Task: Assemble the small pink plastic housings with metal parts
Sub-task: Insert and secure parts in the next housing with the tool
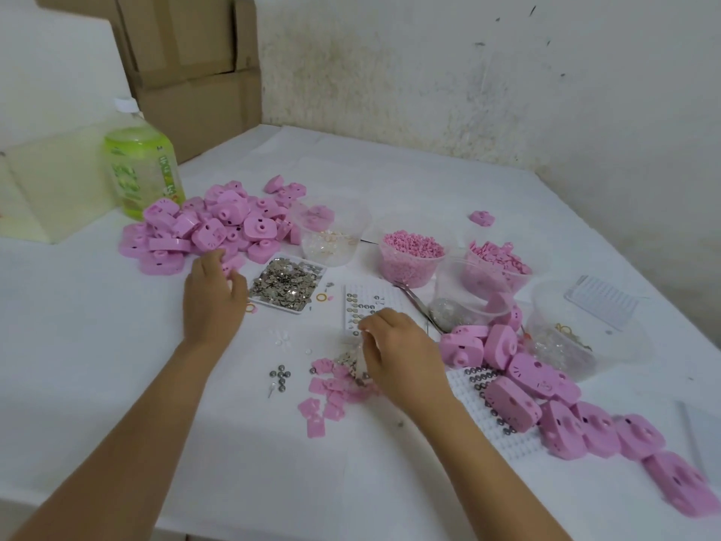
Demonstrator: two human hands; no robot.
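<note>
Pink housings heap [203, 228], left hand [212, 294] fingers relaxed, right hand [394, 357] fingers pinching metal parts [352, 363]

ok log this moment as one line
phase: assembly | left hand: at pile of pink plastic housings, hold unclear | right hand: pinching small silvery metal parts over flat pink plastic pieces

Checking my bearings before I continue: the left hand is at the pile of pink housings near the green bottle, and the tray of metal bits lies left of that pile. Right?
Not quite. The head view shows the tray of metal bits right of the pile of pink housings, not left. The rest holds.
</note>
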